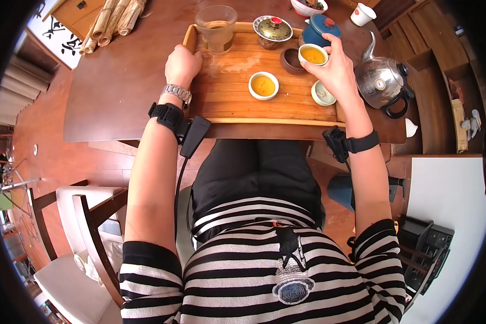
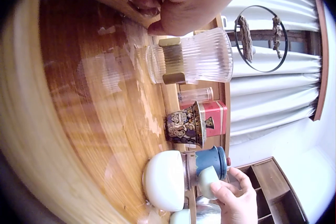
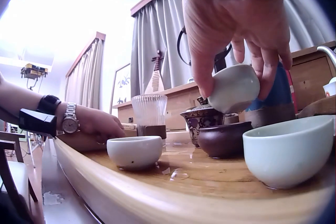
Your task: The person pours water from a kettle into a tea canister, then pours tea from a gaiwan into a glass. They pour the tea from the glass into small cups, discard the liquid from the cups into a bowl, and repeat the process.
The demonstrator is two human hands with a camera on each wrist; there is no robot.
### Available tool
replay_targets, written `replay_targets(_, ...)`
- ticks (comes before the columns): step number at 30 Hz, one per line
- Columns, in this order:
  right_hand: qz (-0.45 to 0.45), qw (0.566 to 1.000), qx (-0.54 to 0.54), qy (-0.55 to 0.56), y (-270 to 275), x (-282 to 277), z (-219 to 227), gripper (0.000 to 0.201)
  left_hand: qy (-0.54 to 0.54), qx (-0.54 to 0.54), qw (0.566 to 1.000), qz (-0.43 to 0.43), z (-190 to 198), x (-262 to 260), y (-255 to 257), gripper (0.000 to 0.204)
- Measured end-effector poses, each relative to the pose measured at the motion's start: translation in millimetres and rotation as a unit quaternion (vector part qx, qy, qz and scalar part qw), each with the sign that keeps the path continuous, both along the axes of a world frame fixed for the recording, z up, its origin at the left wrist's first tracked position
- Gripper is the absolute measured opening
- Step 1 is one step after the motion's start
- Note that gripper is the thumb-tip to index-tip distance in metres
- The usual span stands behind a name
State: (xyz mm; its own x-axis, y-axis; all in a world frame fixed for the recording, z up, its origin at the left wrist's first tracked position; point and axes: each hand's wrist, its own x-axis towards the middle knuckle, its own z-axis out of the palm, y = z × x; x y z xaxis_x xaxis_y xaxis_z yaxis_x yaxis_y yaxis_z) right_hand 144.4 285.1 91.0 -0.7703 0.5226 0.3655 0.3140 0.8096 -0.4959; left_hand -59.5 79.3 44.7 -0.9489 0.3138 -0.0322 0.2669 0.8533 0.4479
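Observation:
My right hand [image 1: 337,70] pinches a small pale teacup [image 1: 313,54] of amber tea between thumb and fingers. It holds the cup above the tray's right side, beside a dark brown cup [image 1: 290,63]; in the right wrist view the cup tilts slightly. My left hand [image 1: 182,66] grips the left wall of the wooden tea tray [image 1: 227,110], fingers curled over it. A white teacup [image 1: 263,86] with tea stands mid-tray. Near my right wrist sits a pale green cup [image 1: 323,96], partly covered by that hand. A patterned lidded bowl [image 1: 272,35] stands at the tray's back.
A ribbed glass pitcher [image 1: 216,27] occupies the tray's back left corner. Behind my right hand is a blue lidded pot [image 1: 319,28]. A steel kettle [image 1: 380,81] stands right of the tray, a white cup [image 1: 363,14] farther back. Rolled bamboo mats [image 1: 110,21] lie back left.

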Motion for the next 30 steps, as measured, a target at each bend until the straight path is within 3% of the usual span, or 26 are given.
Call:
replay_targets(14,-0.02,0.966,0.236,-0.103,-10,-9,1,0.057,-0.01,0.01,1.0,0.0,0,0,0,0.046)
replay_targets(19,0.015,0.938,0.324,-0.122,-11,-13,2,0.054,-0.011,0.019,1.0,0.002,0,0,-1,0.046)
replay_targets(22,0.027,0.929,0.325,-0.172,-14,-15,4,0.058,-0.014,0.02,1.0,0.0,0,0,-1,0.045)
replay_targets(30,0.078,0.898,0.405,-0.155,-12,-19,-1,0.052,-0.02,0.022,1.0,0.005,0,0,0,0.045)
